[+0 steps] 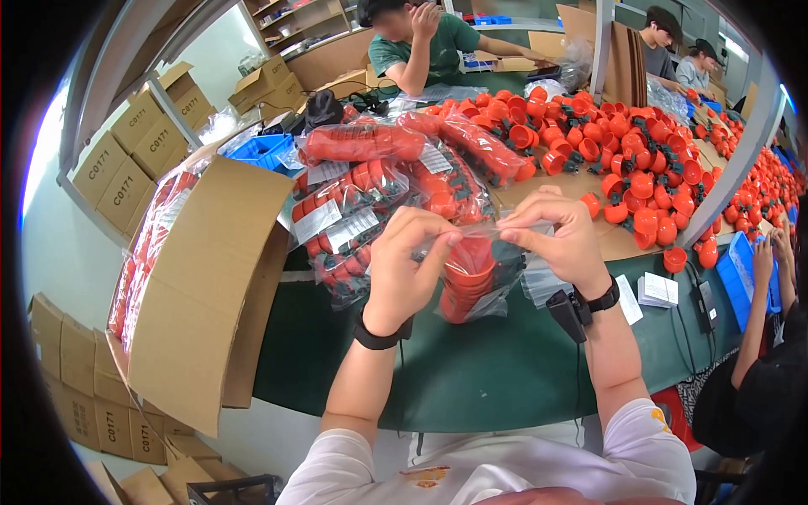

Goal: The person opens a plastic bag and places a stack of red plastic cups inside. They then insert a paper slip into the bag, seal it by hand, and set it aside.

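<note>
Between my hands hangs a clear plastic bag (467, 290) with a stack of red cups inside, its lower end near the green tabletop. My left hand (408, 261) pinches one side of the bag's mouth between thumb and fingers. The other side is pinched the same way by my right hand (562, 236), so the top edge is drawn out straight. Behind my left hand lie several filled bags of red cups (362, 143), piled up, some with white labels (352, 230). A stack of white paper slips (658, 289) rests right of my right wrist.
Loose red cups with dark parts (623, 160) heap across the far right. An open cardboard box (210, 278) full of bagged cups stands left. A blue bin (261, 151) sits behind it, another blue bin (741, 273) at right. Co-workers sit opposite and to the right. A grey post (728, 177) rises at right.
</note>
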`<state>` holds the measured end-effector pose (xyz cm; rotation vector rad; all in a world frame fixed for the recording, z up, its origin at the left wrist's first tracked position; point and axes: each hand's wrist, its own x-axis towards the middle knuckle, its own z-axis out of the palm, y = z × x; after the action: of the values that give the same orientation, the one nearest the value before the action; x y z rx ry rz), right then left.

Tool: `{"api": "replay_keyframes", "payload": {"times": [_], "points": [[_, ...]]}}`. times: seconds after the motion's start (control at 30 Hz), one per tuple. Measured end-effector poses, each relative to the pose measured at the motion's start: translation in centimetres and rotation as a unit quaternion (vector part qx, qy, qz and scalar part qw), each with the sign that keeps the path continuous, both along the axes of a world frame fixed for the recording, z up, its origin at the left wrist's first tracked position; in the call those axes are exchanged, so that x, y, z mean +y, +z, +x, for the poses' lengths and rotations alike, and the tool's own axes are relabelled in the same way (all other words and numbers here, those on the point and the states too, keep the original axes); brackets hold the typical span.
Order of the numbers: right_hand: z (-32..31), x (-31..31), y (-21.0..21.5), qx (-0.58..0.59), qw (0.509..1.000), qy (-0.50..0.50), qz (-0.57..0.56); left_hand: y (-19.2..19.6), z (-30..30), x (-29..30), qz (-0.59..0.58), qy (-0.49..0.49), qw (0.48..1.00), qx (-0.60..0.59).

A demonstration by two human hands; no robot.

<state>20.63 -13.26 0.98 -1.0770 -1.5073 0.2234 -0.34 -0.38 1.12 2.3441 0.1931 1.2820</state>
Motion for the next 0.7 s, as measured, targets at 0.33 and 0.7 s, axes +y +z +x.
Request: {"api": "replay_keyframes", "payload": {"times": [0.33,0.7], "points": [[0.2,-0.5,0.0,-0.020,1.000,-0.013,-0.007,0.3,1.0,-2.2,-0.034,-0.027,0.999,0.001],[1.0,-1.0,0.2,-0.060,0.998,-0.027,-0.019,0.5,0.4,-1.8,-0.057,-0.014,0.998,0.025]]}}
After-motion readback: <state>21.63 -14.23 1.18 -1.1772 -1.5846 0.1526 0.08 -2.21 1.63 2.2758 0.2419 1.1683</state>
